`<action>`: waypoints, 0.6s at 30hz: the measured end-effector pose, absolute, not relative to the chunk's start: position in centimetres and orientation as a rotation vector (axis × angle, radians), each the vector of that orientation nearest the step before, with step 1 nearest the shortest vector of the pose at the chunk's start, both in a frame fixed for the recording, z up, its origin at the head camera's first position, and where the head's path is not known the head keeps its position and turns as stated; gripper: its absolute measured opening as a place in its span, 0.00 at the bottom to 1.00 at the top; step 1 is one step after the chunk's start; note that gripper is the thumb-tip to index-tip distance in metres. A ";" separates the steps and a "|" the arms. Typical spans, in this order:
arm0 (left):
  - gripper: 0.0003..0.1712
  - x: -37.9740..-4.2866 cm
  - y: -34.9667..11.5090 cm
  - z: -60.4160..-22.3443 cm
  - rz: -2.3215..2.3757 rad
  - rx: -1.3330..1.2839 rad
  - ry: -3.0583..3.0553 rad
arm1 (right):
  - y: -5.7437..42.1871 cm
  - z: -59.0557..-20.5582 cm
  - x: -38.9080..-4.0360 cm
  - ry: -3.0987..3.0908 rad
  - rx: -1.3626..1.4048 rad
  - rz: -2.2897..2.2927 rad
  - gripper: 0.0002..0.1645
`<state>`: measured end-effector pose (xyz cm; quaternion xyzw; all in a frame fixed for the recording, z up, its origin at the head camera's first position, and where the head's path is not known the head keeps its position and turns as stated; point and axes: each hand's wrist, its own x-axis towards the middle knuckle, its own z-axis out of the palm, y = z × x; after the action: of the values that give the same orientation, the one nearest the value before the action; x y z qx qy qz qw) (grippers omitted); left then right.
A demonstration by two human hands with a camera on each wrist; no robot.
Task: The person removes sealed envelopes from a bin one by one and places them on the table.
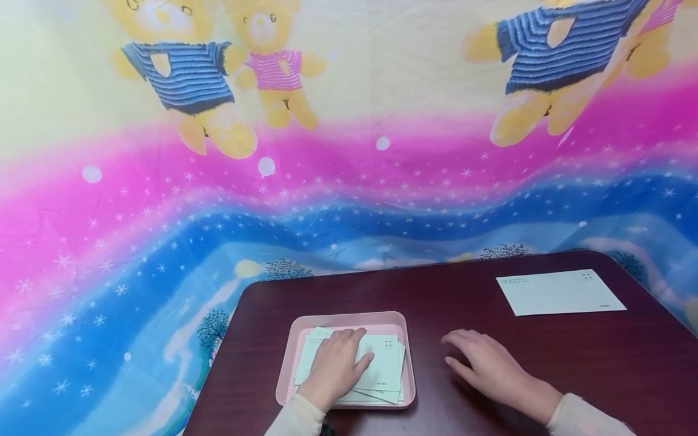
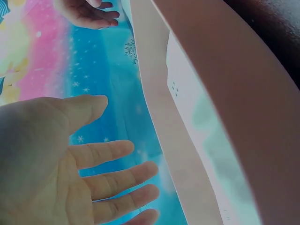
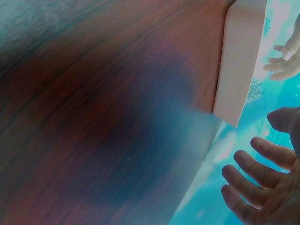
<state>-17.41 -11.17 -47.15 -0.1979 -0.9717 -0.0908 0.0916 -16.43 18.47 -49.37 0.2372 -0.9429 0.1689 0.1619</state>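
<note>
My left hand (image 1: 337,364) hovers over a pink tray (image 1: 289,357) that holds a loose stack of pale green envelopes (image 1: 382,363). Its fingers are spread and relaxed, with nothing between them in the left wrist view, where the tray wall (image 2: 161,112) stands beside them. To the right of the tray, my right hand (image 1: 493,369) is held above the dark table, fingers loosely extended and holding nothing. The right wrist view shows those fingers (image 3: 255,173) apart, with the tray's outer side (image 3: 239,61) beyond.
A single pale envelope (image 1: 561,293) lies flat at the back right of the dark wooden table (image 1: 436,297). Behind the table hangs a cloth (image 1: 349,181) printed with bears, snowflakes and pink and blue bands.
</note>
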 end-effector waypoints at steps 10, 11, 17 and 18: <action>0.27 -17.1 -11.9 -47.2 -0.265 -0.575 -2.865 | 17.5 -49.5 -16.3 -2.650 0.700 0.500 0.16; 0.27 -17.1 -11.9 -47.3 -0.266 -0.577 -2.857 | 17.5 -49.5 -16.3 -2.651 0.698 0.503 0.16; 0.26 -17.0 -12.5 -47.7 -0.250 -0.573 -2.840 | 16.7 -49.3 -16.5 -2.619 0.703 0.507 0.17; 0.26 -16.9 -12.6 -47.7 -0.249 -0.569 -2.842 | 16.6 -49.2 -16.5 -2.611 0.708 0.505 0.17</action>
<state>-16.90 -12.62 -47.74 -0.1943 -0.9704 -0.0850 0.1159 -16.53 16.56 -49.24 0.2523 -0.9309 0.1802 0.1933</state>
